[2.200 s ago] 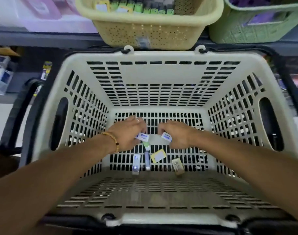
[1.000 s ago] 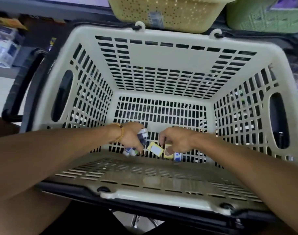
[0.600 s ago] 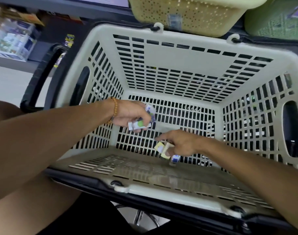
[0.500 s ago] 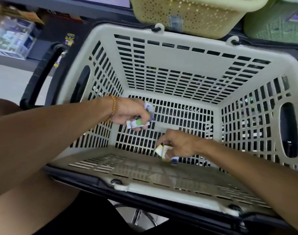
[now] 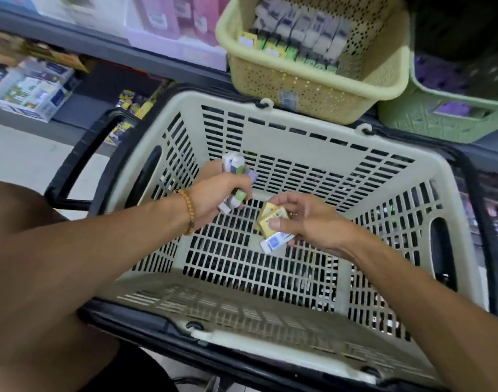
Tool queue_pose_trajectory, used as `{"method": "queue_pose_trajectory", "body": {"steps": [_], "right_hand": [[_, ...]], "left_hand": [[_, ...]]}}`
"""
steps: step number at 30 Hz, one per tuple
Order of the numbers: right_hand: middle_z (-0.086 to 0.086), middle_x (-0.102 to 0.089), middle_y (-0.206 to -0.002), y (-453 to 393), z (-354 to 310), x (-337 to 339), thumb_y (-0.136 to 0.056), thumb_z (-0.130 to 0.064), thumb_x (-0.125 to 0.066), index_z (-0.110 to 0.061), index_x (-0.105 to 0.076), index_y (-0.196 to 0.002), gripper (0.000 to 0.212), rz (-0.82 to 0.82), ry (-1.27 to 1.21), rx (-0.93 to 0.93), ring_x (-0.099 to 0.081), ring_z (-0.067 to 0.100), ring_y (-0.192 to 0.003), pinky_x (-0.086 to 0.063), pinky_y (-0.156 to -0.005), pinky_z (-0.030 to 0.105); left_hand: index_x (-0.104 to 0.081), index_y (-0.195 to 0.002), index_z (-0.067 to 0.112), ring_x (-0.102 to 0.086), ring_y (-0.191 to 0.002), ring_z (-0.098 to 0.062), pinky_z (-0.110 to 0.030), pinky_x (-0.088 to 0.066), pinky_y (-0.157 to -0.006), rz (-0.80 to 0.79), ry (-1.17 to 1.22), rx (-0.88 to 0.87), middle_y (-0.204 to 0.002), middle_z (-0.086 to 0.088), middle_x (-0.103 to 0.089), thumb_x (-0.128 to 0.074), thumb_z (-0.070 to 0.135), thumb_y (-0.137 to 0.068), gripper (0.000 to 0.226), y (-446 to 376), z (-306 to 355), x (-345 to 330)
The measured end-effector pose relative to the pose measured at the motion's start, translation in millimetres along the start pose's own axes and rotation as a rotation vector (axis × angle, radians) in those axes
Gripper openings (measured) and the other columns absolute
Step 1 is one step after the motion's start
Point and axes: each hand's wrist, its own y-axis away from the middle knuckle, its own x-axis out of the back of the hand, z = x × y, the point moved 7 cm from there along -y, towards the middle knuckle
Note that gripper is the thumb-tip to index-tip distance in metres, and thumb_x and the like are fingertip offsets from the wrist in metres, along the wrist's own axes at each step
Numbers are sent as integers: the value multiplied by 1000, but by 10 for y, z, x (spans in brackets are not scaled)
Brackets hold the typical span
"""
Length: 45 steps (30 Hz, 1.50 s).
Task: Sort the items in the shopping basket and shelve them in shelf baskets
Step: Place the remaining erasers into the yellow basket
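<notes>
A cream slotted shopping basket (image 5: 304, 137) with black handles fills the view. Over its floor my left hand (image 5: 219, 196) grips a bundle of small white, green and purple packs (image 5: 236, 168). To its right my right hand (image 5: 307, 219) pinches two small yellow packs (image 5: 270, 217) and a white pack with a blue label (image 5: 276, 243). No loose item shows on the basket floor. Above the far rim stands a yellow perforated shelf basket (image 5: 304, 89) holding rows of similar green-tipped and yellow packs.
A green shelf basket (image 5: 440, 120) with purple items sits right of the yellow one. Pink and purple boxes (image 5: 179, 21) line the upper shelf at the left. A lower shelf at far left holds a white box of goods (image 5: 30, 89). My knee shows at lower left.
Both hands have risen off the basket floor with the packs they gathered. The last yellow packs went into my right hand. The view tilted up, showing more of the shelf baskets.
</notes>
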Motion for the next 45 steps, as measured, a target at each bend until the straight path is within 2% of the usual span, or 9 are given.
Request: {"method": "queue_pose_trajectory", "body": {"steps": [5,9,15,22,27,30,35,42,45], "right_hand": [[0,-71,-94,169,-621,65,-87,-4,-66,-13,-59,-107,23,209,-234,277,-66,12,-71,-50,-52,24],[-1,-69,-98,236,-1034,39,-89,-3,-66,-17,-57,-104,22,395,-281,408,-67,12,-73,-52,-52,23],[-2,-67,-99,340,-1522,23,-88,-6,-69,-21,-56,-105,26,572,-216,558,-68,8,-83,-57,-73,30],[-4,-75,-99,394,-1961,370,-90,-7,-67,-19,-64,-112,26,657,-126,653,-70,11,-91,-55,-71,21],[1,-76,-93,217,-2132,992,-93,-5,-62,-10,-66,-116,23,763,-5,475,-68,9,-76,-52,-60,18],[3,-73,-79,-77,-2085,1118,-92,2,-61,0,-69,-106,16,654,35,298,-62,12,-64,-52,-57,20],[10,-69,-74,-436,-2060,1021,-90,2,-64,-4,-74,-79,17,449,66,95,-61,12,-60,-54,-55,17],[10,-74,-76,-366,-2072,1170,-90,2,-62,-1,-73,-93,12,427,-152,89,-63,10,-56,-54,-50,19],[4,-72,-71,-233,-2090,1363,-88,2,-66,-4,-70,-99,13,486,31,67,-59,8,-52,-48,-44,19]], "left_hand": [[-53,-85,5,-59,-55,-16,-23,-46,-42,10,358,-32,-71,-7,-57,-50,-9,-83,14,177,210,44],[-59,-88,2,-68,-65,-19,-22,-50,-45,-64,384,-82,-79,-9,-71,-59,-1,-85,5,292,477,-71],[-70,-93,12,-73,-84,-23,-25,-58,-60,-97,271,-280,-97,-9,-76,-81,21,-56,39,385,1055,-123],[-65,-91,8,-74,-76,-22,-23,-56,-52,-46,334,-328,-83,-9,-76,-70,-4,-78,19,248,1416,100],[-58,-91,3,-74,-78,-26,-23,-57,-55,49,349,-376,-84,-15,-75,-76,2,-74,25,58,1708,304],[-55,-95,3,-74,-79,-28,-23,-56,-56,68,417,-397,-86,-20,-74,-77,5,-70,33,-34,1790,392],[-52,-107,3,-74,-77,-26,-23,-56,-56,89,471,-393,-84,-19,-74,-78,10,-60,54,-93,1807,468],[-53,-101,8,-74,-81,-27,-24,-57,-57,66,477,-363,-89,-20,-74,-74,3,-75,34,-131,1793,445],[-54,-97,8,-74,-83,-28,-25,-57,-59,43,471,-367,-90,-19,-74,-74,4,-74,30,-127,1797,441]]}}
